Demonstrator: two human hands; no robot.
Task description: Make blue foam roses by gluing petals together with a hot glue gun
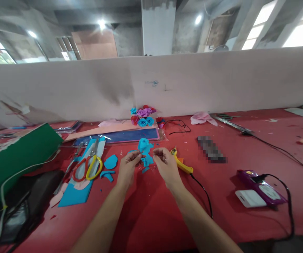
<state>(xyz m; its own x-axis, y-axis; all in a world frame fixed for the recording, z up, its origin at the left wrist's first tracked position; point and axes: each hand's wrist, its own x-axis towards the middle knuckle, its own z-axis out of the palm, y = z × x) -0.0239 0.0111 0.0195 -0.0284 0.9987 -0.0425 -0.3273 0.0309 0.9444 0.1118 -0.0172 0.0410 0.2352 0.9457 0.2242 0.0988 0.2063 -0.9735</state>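
My left hand is closed, thumb and fingertips pinched at the edge of a small blue foam or paper piece. Opposite it, my right hand is also closed in a pinch; whatever its fingertips hold is too small to make out. A curled blue rose-like piece lies just beyond the fingertips, among blue scraps. Close to the right hand rests a yellow corded tool, shaped like a glue gun. Left of my hands are blue cut-outs and scissors with red and yellow handles.
Behind my hands, colourful rose-like flowers stand by the white partition. A green box is at left. Right are a blurred dark object, glasses and a purple power strip with a white adapter. Cords cross the red table.
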